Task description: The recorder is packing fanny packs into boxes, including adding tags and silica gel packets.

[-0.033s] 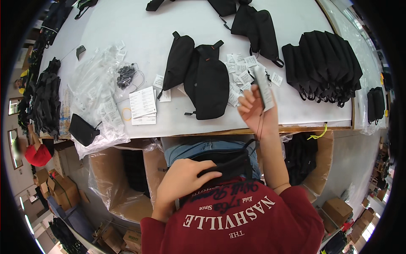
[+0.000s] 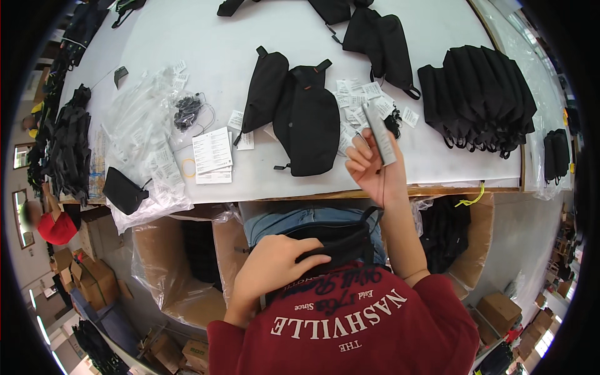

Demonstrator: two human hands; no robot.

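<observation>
The right hand (image 2: 374,170) is raised over the tabletop (image 2: 206,37) edge, fingers closed around a narrow grey tag (image 2: 380,132) whose long axis runs up and away from the palm. The left hand (image 2: 272,265) lies low and nearer the body, curled over a black bag (image 2: 340,240) in the lap, seemingly gripping it, though its fingertips are hard to read. Just left of the raised hand lies a black waist bag (image 2: 307,122); loose white tags (image 2: 353,100) lie scattered beyond it.

Long white worktable (image 2: 187,37) with a wooden front edge, grey floor (image 2: 531,231) beneath, open cardboard boxes (image 2: 169,275) lined with plastic, bright even light
</observation>
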